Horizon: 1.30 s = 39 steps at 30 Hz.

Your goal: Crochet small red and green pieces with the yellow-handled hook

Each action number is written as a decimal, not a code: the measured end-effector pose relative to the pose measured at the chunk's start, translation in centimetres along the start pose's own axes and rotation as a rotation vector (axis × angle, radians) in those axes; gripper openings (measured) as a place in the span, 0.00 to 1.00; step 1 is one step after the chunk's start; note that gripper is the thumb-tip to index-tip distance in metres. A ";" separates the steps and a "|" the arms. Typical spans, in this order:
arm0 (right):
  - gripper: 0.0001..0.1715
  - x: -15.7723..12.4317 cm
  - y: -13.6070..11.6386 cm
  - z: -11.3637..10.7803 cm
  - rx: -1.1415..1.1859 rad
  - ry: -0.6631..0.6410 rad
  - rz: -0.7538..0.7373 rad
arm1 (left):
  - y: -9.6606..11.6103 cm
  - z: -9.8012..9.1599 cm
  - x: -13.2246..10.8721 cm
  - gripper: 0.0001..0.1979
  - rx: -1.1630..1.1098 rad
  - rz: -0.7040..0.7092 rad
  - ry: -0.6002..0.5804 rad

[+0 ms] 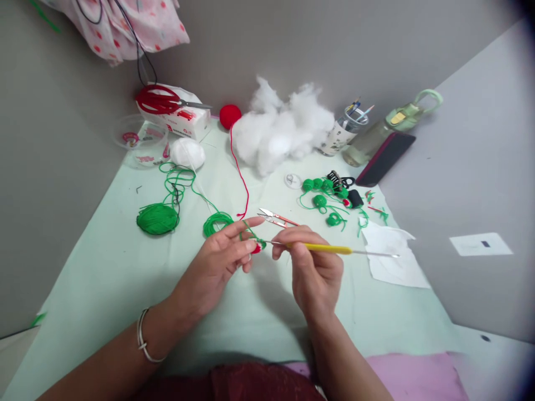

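Note:
Pinched in the fingertips of my left hand (223, 250) is a small crochet piece (258, 247) in red, white and green. Green yarn runs over that hand's raised index finger. My right hand (313, 267) grips a yellow-handled crochet hook (321, 248) like a pen, its thin tip at the edge of the crochet piece. A loose coil of green yarn (217, 223) lies just beyond my left hand. Thread snips (278, 218) with orange handles rest behind my right hand, which partly covers them.
At the left are a green yarn ball (157, 218), a white yarn ball (188, 153), a clear tub (144, 150) and red scissors (161, 100) on a box. Behind lie a red yarn ball (230, 116) and white stuffing (280, 133). Rightward are green crochet balls (320, 201), a bottle (371, 136) and a phone (385, 159).

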State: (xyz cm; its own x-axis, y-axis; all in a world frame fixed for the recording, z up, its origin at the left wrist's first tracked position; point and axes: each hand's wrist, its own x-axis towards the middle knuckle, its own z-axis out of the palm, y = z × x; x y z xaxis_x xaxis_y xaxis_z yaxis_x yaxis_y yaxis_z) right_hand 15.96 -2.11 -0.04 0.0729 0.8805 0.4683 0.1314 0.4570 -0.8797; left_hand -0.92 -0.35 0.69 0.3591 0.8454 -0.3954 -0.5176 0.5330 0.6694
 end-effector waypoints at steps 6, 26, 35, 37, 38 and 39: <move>0.14 -0.5 0.2 0.3 -0.206 -0.054 -0.085 | -0.8 0.5 -0.2 0.21 0.155 0.142 0.033; 0.11 0.3 0.6 -0.8 0.215 -0.027 0.270 | -0.3 0.7 -0.3 0.17 0.170 0.090 0.038; 0.10 0.2 0.4 -0.7 0.130 -0.077 0.171 | -0.2 0.5 -0.2 0.15 0.204 0.120 0.021; 0.10 0.2 0.5 -0.8 0.122 -0.077 0.179 | -0.3 0.5 -0.2 0.16 0.194 0.116 0.015; 0.10 0.1 0.6 -0.8 0.132 -0.070 0.187 | -0.3 0.5 -0.2 0.16 0.187 0.113 0.015; 0.09 0.1 0.6 -0.9 0.147 -0.064 0.197 | -0.3 0.5 -0.2 0.17 0.183 0.111 0.014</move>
State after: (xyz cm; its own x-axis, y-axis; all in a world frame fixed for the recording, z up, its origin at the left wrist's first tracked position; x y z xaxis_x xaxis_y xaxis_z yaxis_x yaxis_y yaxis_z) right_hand 16.90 -1.84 -0.46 0.0191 0.9583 0.2850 -0.0241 0.2854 -0.9581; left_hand -0.48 -0.70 0.86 0.2963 0.8997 -0.3205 -0.4030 0.4219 0.8121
